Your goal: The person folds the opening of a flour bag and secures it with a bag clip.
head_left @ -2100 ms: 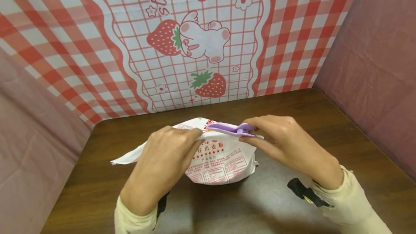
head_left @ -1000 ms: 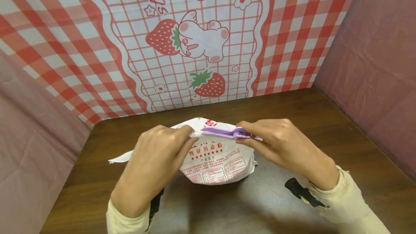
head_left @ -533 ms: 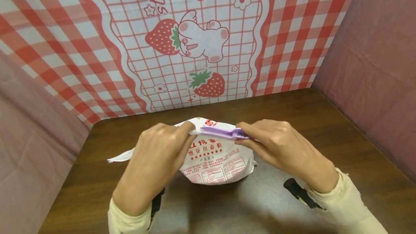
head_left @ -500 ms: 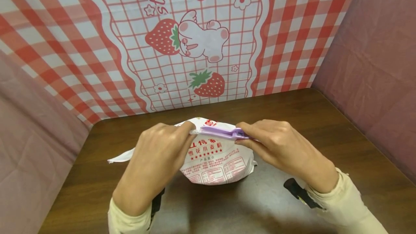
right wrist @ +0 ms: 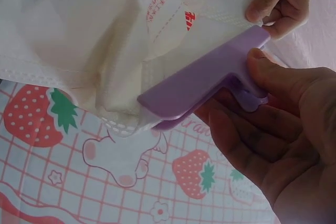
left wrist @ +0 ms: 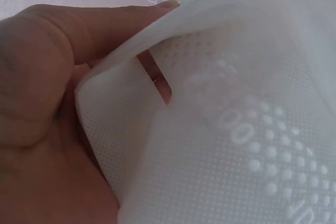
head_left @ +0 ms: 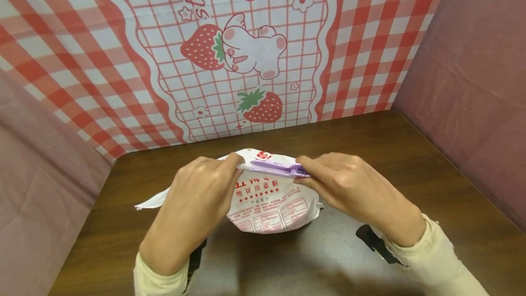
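A white flour bag (head_left: 267,207) with red print stands at the middle of the table, its top folded over. My left hand (head_left: 199,195) pinches the left part of that folded top; in the left wrist view the white woven layers (left wrist: 210,145) curl past my thumb. With thumb and fingers my right hand (head_left: 349,184) holds the handle end of a purple bag clip (head_left: 273,168). The clip lies along the fold, its far end close to my left fingertips. From the right wrist, the clip's long bar (right wrist: 205,80) overlaps the bag's top edge. My right palm faces upward there.
A loose white corner of the bag (head_left: 152,201) sticks out left beyond my left hand. The brown wooden table (head_left: 431,168) is backed by a red checked strawberry cloth (head_left: 370,58), with pink cloth (head_left: 472,81) at both sides.
The clip has shifted a little left, along with my right hand, and sits more level along the fold. My left hand has drawn left from the clip's end, still pinching the bag.
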Tool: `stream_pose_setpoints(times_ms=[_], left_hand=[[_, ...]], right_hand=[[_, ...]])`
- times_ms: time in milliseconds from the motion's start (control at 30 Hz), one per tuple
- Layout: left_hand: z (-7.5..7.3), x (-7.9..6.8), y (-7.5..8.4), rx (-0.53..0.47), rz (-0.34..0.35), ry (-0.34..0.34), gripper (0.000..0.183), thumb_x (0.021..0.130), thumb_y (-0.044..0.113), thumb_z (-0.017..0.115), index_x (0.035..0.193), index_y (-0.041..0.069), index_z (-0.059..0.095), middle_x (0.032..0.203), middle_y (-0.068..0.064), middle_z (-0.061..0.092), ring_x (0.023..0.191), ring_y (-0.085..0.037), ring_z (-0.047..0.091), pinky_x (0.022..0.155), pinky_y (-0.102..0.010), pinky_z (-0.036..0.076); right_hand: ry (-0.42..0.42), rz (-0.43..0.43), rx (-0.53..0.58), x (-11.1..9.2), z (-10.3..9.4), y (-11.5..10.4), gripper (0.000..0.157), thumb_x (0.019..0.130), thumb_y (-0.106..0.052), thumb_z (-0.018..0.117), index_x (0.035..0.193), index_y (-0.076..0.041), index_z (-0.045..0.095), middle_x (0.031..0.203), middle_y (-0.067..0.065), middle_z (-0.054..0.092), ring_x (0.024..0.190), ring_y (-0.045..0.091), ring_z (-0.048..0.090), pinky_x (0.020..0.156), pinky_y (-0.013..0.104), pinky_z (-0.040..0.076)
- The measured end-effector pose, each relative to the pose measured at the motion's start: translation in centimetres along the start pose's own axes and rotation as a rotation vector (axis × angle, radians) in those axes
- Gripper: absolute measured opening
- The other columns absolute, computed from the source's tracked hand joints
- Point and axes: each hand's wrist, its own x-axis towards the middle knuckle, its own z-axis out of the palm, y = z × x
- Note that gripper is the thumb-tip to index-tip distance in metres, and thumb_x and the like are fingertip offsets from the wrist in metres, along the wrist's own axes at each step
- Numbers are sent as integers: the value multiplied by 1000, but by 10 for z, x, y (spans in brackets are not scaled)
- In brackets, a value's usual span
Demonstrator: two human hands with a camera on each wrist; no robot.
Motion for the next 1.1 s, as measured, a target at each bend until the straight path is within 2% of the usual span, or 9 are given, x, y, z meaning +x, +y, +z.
stream_pose_setpoints(times_ms=[233,467,633,767,967,1100], left_hand=[[-1,0,1,11,-9,-6,7,87,13,54,88,7,56,53,1,51,56,-21,55,52,-34,43],[-2,0,3,21,-25,-5,6,86,13,56,87,9,53,51,3,48,57,-19,57,56,-33,44],[-1,0,4,23,-27,-3,7,86,14,57,87,9,52,51,3,48,57,-19,57,55,-33,44],[-2,1,5,14,-20,1,7,86,14,56,86,9,51,50,4,46,56,-18,56,55,-33,43],[-2,3,6,14,-16,-2,8,86,15,56,87,9,50,52,3,49,58,-19,57,55,-33,44],[-2,3,4,10,-23,-5,9,86,15,56,86,9,50,52,3,48,58,-19,57,53,-34,43]], right_hand=[[-18,19,-14,1,-1,-2,28,87,-26,57,101,-3,63,78,-3,63,68,4,58,62,22,50],[-61,33,-39,0,7,-1,26,89,-28,55,100,-5,60,76,-5,61,65,5,56,59,23,49],[-52,49,20,0,10,2,25,82,-22,64,102,-6,61,78,-7,60,67,2,55,60,20,48],[-26,40,57,-2,10,4,27,82,-21,65,104,-5,62,82,-5,62,71,2,57,62,20,49],[-6,41,124,-2,11,7,34,70,-9,74,102,-3,63,82,-5,62,70,1,56,61,16,48],[-18,58,132,-1,13,7,30,72,-10,73,100,-4,63,78,-7,59,66,-1,51,57,14,44]])
